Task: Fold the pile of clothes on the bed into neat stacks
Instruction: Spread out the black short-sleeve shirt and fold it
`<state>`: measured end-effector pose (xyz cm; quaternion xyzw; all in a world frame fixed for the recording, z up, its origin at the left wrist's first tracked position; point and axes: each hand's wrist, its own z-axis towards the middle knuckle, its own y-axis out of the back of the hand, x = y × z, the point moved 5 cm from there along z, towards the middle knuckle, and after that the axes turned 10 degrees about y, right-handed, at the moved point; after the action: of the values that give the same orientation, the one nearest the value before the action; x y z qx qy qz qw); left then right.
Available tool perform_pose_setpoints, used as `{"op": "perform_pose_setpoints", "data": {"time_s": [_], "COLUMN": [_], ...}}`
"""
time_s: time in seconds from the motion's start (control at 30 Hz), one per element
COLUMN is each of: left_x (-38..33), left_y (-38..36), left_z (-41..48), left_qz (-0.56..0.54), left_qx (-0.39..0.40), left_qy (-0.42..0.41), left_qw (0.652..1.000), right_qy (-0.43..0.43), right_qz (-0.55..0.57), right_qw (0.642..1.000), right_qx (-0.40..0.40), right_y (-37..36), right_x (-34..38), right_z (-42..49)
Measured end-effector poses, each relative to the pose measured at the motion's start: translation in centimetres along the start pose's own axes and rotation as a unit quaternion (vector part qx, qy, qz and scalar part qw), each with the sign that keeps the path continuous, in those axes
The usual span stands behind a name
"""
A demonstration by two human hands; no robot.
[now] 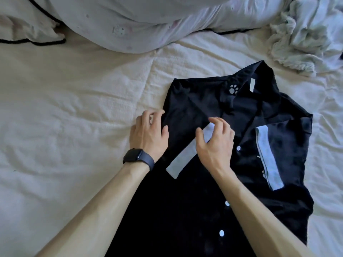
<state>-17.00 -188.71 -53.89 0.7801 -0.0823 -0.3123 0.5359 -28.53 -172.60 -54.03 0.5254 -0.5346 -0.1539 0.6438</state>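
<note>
One rumpled, quilted cream bedspread (74,101) carries a soft black button shirt (204,201), spread flat at near right with its collar far and its pale-cuffed sleeves folded inward. The left hand (148,134) grips the shirt's folded left edge with curled fingers. The right hand (215,141) arches clawed over one rectangular pale cuff (183,162); whether it pinches the cuff I cannot tell.

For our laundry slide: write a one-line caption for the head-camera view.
The left hand and right hand arrange the pale-cuffed sleeve of a black button-up shirt on a cream bedsheet.
</note>
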Motion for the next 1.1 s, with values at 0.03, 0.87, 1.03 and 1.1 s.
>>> {"op": "perform_pose_setpoints", "data": {"time_s": [0.03,0.87,1.03,1.1], "left_x": [-0.9,-11.1,-20.3,-23.1], "left_y": [-0.4,-8.3,-9.4,-10.3], "left_z": [1.4,2.0,8.3,10.7], "left_qz": [0.006,0.172,0.081,0.072], "left_qx": [0.010,0.078,0.012,0.017], "left_qy": [-0.005,-0.153,-0.153,-0.134], "left_qw": [1.000,0.970,0.985,0.988], "right_qy": [-0.004,0.022,0.018,0.002], "right_qz": [-0.012,-0.121,-0.140,-0.153], "right_qw": [1.000,0.992,0.990,0.988], "right_qx": [0.002,-0.011,-0.028,-0.017], "right_y": [-0.2,9.2,11.1,10.8], "right_x": [-0.8,-15.4,-15.4,-15.3], "right_z": [-1.8,1.4,14.2,17.8]}}
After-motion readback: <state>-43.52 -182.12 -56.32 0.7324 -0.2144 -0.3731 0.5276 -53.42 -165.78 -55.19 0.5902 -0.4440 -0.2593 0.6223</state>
